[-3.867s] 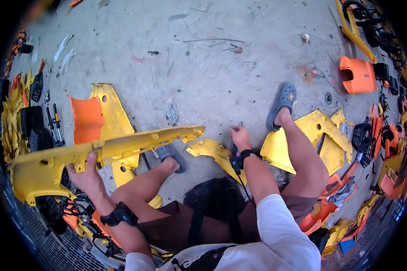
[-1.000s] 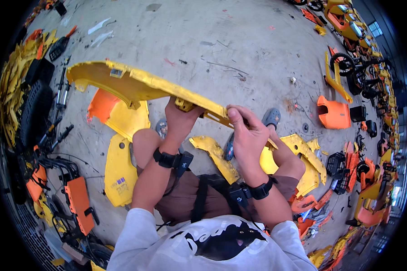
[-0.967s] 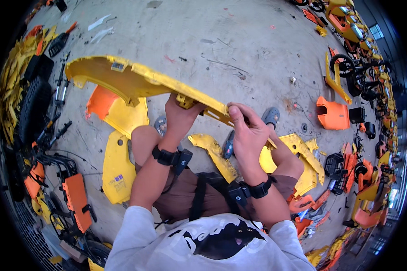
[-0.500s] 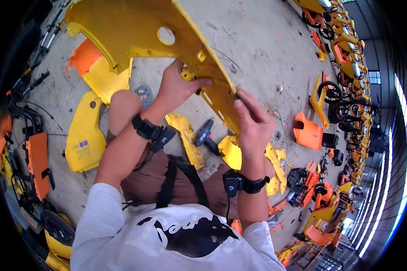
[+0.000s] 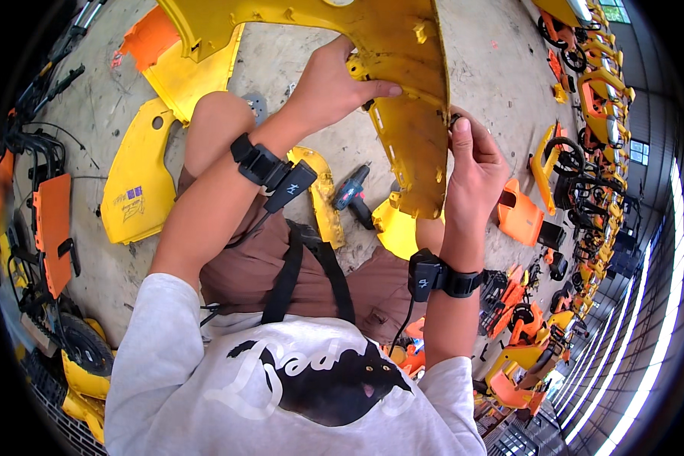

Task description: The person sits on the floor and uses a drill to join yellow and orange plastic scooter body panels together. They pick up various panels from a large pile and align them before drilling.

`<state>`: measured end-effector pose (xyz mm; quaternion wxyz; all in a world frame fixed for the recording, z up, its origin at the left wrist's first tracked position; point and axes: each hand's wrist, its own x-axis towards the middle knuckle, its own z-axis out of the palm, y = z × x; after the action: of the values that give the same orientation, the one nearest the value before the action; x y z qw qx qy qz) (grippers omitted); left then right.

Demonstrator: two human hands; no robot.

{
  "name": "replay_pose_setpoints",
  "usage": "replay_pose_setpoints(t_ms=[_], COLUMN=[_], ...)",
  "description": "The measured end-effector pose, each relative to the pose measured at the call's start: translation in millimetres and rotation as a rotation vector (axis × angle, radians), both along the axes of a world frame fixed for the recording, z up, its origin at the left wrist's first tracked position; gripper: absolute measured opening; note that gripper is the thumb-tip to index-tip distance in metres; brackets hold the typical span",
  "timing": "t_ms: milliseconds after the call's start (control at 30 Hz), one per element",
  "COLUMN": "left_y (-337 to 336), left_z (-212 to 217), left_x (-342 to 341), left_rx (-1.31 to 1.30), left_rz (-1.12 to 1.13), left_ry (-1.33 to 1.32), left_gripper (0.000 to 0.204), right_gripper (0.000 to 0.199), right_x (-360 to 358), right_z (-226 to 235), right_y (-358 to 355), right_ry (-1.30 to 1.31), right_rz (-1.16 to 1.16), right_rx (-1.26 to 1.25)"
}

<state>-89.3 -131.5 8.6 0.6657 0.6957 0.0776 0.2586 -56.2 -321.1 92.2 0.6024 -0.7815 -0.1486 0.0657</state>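
A large yellow plastic body panel (image 5: 406, 57), scuffed on its inner face, is held up in front of me. My left hand (image 5: 330, 87) is closed around its inner edge, thumb lying across the face. At the panel's right edge, my right hand (image 5: 475, 163) pinches a small dark piece (image 5: 454, 119) between thumb and fingertips. Whether that piece is still joined to the panel I cannot tell. Below the panel a cordless drill (image 5: 353, 196) lies on the floor, between a narrow yellow piece (image 5: 319, 194) and a curved yellow piece (image 5: 395, 228).
At left lie a yellow panel (image 5: 137, 175) and an orange-and-yellow one (image 5: 197, 76). Bike frames with an orange panel (image 5: 53, 235) crowd the far left. To the right sit an orange shell (image 5: 518, 214), loose parts and a long row of yellow bikes (image 5: 608, 99).
The panel has swung right and turned more upright. Both hands have shifted right with it; the right fingertips have come off its edge and now pinch a small dark piece.
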Motion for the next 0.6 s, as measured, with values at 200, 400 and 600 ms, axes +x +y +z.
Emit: replay_pose_setpoints(t_ms=[200,400,600], left_y=[0.1,2.6,3.8], left_z=[-2.9,-4.2,-1.1], left_x=[3.6,2.1,0.6], left_rx=[0.020,-0.021,0.021], left_rz=[0.008,-0.005,0.019], left_ry=[-0.059,-0.016,0.013], left_gripper=[0.051,0.057,0.057], right_gripper=[0.022,0.020,0.019], right_x=[-1.3,-2.3,-7.5], right_z=[-4.9,-8.6,-16.6], right_y=[8.6,13.6,13.1], right_ry=[-0.058,-0.106,-0.165], right_rz=[-0.109,-0.091,-0.084], right_rx=[0.050,0.070,0.068])
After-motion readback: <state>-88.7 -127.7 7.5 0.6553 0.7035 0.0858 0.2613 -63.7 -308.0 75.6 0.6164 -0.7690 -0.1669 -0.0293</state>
